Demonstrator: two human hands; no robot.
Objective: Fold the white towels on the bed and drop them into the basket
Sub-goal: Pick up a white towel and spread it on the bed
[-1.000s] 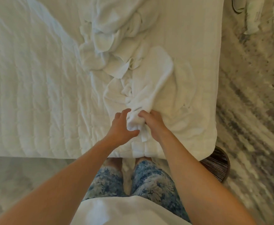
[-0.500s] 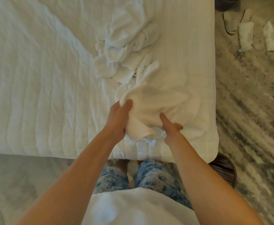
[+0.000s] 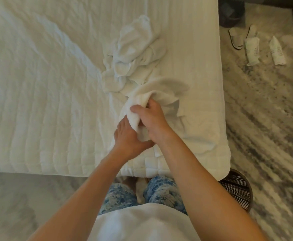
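Right hand (image 3: 151,122): we curl our thumb and fingers round a bunched fold of one white towel (image 3: 161,92), with the thumb lying on top of the cloth.
Left hand (image 3: 129,138): it touches the right one, nearer the bed's near edge. We grip the same towel's lower end, our fingertips buried in the cloth.
Towel we hold: one, just inside the near edge of the bed (image 3: 38,87), toward its near right corner. The far end is blurred and trails toward the right edge.
Towel heap (image 3: 133,54): one crumpled white heap farther up the bed, closer to the right edge than the left. It meets the far end of the held towel, and we cannot count the towels in it.
Basket (image 3: 236,190): one, dark, round and ribbed, on the floor at the bed's near right corner. The cover's corner partly hides it, and we cannot tell what lies in it.
Dark bin (image 3: 231,13): one, on the floor past the right edge; its contents are too dark to make out.
Slippers (image 3: 236,38): two, near the bin.
Wrapped packets (image 3: 251,52): two, just beside the slippers.
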